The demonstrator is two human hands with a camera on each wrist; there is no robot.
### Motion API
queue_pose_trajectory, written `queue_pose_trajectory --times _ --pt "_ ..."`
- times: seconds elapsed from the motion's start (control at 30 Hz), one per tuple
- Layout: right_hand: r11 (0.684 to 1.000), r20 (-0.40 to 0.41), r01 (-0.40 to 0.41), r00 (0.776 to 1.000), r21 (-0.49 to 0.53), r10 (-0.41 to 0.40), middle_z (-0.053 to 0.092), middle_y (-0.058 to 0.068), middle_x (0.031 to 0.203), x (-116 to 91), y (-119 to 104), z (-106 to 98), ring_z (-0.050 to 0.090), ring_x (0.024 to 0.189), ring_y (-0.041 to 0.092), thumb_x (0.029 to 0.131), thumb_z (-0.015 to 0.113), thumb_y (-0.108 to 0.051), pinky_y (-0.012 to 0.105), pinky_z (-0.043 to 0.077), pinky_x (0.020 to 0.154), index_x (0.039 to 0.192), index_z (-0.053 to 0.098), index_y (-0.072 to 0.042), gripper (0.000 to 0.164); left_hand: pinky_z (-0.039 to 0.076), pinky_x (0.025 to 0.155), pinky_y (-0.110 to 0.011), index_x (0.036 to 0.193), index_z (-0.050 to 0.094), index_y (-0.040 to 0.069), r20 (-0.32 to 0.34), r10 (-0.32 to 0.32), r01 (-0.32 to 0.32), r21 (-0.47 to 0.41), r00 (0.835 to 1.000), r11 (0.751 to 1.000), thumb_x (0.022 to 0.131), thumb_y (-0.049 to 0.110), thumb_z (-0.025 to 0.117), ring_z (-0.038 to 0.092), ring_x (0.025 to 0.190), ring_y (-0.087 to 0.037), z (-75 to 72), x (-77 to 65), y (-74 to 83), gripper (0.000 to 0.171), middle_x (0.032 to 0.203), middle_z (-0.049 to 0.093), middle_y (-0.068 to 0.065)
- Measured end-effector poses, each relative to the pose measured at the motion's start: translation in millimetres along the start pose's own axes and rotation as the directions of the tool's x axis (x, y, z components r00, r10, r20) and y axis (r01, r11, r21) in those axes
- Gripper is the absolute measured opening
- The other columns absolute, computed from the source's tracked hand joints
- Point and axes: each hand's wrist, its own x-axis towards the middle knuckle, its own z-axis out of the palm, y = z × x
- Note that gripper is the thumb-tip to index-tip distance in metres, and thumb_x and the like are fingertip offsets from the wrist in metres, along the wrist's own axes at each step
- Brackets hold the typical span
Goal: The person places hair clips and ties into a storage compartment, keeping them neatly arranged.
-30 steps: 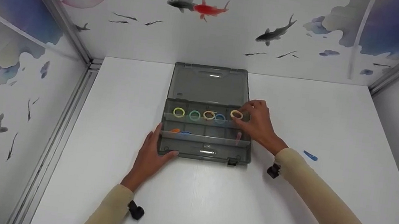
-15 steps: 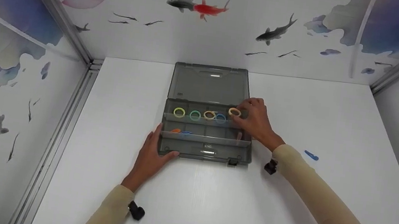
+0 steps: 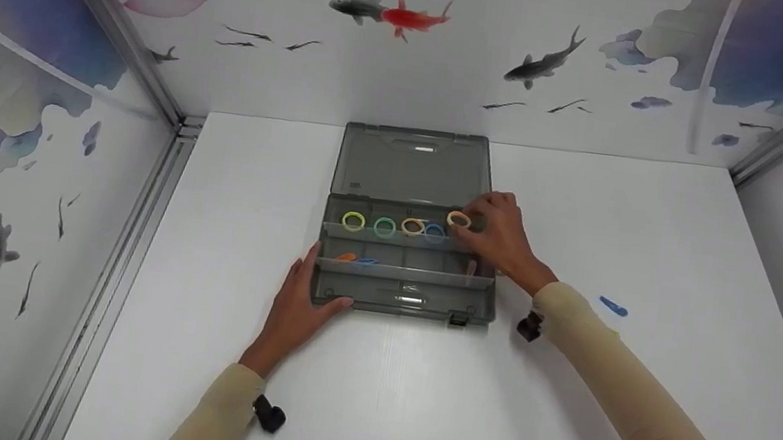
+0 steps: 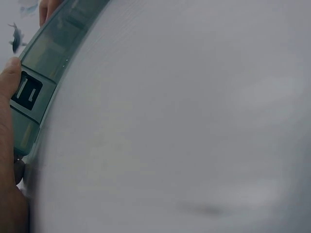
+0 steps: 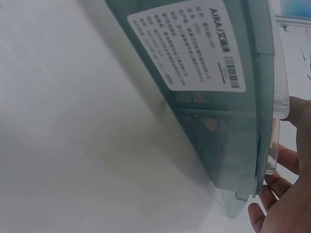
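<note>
A grey see-through compartment box (image 3: pixel 400 295) lies with its lid open in the head view. My right hand (image 3: pixel 506 239) pinches a cream-orange hair tie (image 3: pixel 459 219) over the back row's right end. Along the back row sit a yellow hair tie (image 3: pixel 353 221), a green one (image 3: pixel 384 227), an orange one (image 3: pixel 412 227) and a blue one (image 3: pixel 434 233). The middle row contains an orange clip (image 3: pixel 346 256), a blue clip (image 3: pixel 367 261) and a small reddish piece (image 3: pixel 471 268). My left hand (image 3: pixel 296 313) rests on the front left corner, thumb along the front edge.
On the white table (image 3: pixel 366 413), a blue hair clip (image 3: pixel 613 306) lies right of the box. A sliver of yellow (image 3: pixel 616 333) shows beside the right sleeve. Printed walls surround the table at the back and sides. The open lid (image 3: pixel 414 166) lies back toward the rear wall.
With the cream-orange hair tie pinched, my right hand has shifted slightly left and back. The yellow sliver has come into sight by the sleeve. My left hand stays on the box corner.
</note>
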Motion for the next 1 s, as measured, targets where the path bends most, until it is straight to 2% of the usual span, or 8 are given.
queue_pose_trajectory --times 0.13,0.5,0.77,1.0 --pt "1.000 0.002 -0.012 1.000 0.007 0.012 0.067 0.020 0.122 0 -2 -1 0.052 0.123 0.041 0.098 0.088 -0.028 0.062 0.038 0.110 0.110 0.079 0.000 0.032 0.035 0.123 -0.071 0.178 0.018 0.023 -0.004 0.019 -0.019 0.013 1.000 1.000 0.093 0.062 0.084 0.028 0.163 -0.050 0.3 0.1 0.8 0.114 0.176 0.034 -0.023" --pt "0.999 0.020 -0.022 1.000 0.023 0.021 0.067 0.021 0.130 0 0 0 0.051 0.129 0.041 0.098 0.088 -0.034 0.063 0.038 0.112 0.119 0.079 0.001 0.041 0.036 0.123 -0.070 0.178 0.019 0.021 -0.008 0.011 -0.011 0.024 1.000 1.000 0.093 0.061 0.085 0.029 0.162 -0.050 1.4 0.5 0.4 0.115 0.176 0.034 -0.023" --pt "0.998 -0.046 0.012 0.999 0.061 -0.009 0.068 0.021 0.128 -6 3 -8 0.052 0.125 0.041 0.093 0.092 -0.023 0.062 0.039 0.110 0.114 0.079 0.003 0.036 0.038 0.122 -0.069 0.178 0.020 0.021 -0.015 0.012 -0.012 0.021 1.000 1.000 0.093 0.061 0.085 0.032 0.161 -0.050 2.3 -0.1 -0.8 0.115 0.174 0.036 -0.024" --pt "0.994 -0.075 0.004 0.997 0.106 0.004 0.069 0.021 0.126 -21 7 -22 0.051 0.127 0.041 0.096 0.089 -0.018 0.061 0.039 0.111 0.116 0.079 0.004 0.032 0.035 0.123 -0.070 0.178 0.018 0.024 -0.002 -0.003 0.003 -0.001 1.000 1.000 0.093 0.064 0.084 0.028 0.163 -0.049 0.9 0.2 0.6 0.115 0.176 0.033 -0.022"
